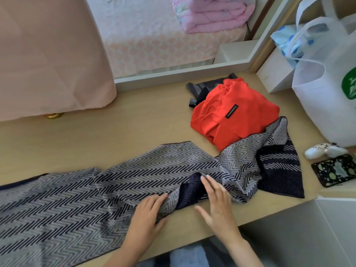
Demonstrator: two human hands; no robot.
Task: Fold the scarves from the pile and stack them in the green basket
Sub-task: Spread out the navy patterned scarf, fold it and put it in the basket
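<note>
Scarf (77, 199), the grey zigzag one, lies stretched across the worktop (115, 135) under both my hands. My left grip (148, 214) is open, fingers flat on the cloth near its front edge. My right grip (217, 201) is open too, straight fingertips touching a bunched fold, thumb spread wide. Behind, a red scarf (231, 116) sits on a dark scarf (202, 87), near a white bag (317, 93).

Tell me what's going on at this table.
A person is working on a grey zigzag scarf laid out along the table. The left hand rests on it, and the right hand touches a bunched fold with straight fingers. A red scarf lies behind, over a dark cloth. No green basket shows.
</note>
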